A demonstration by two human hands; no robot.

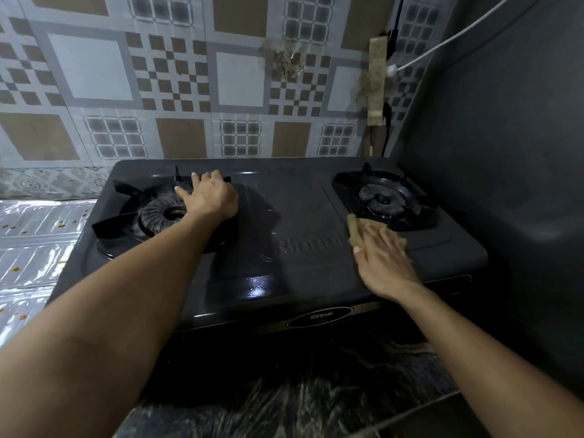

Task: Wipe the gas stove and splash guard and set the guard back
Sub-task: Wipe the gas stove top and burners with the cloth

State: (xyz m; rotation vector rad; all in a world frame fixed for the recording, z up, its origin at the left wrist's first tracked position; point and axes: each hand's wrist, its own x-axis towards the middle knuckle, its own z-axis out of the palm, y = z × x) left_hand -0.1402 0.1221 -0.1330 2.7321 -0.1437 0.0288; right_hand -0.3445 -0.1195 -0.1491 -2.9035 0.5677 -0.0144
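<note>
A black two-burner gas stove (294,263) stands on the counter against a patterned tiled wall. My left hand (210,196) rests on the pan support of the left burner (164,213), its fingers curled over a prong. My right hand (384,257) lies flat with spread fingers on a brown cloth (357,230), pressing it onto the stove top just in front of the right burner (384,199). A foil splash guard (34,248) with brown spots lies flat on the counter to the left of the stove.
A dark grey panel (505,153) rises close to the stove's right side. A white cable (442,45) and a taped strip (377,80) hang on the wall behind the right burner. The dark marbled counter edge (284,403) runs in front.
</note>
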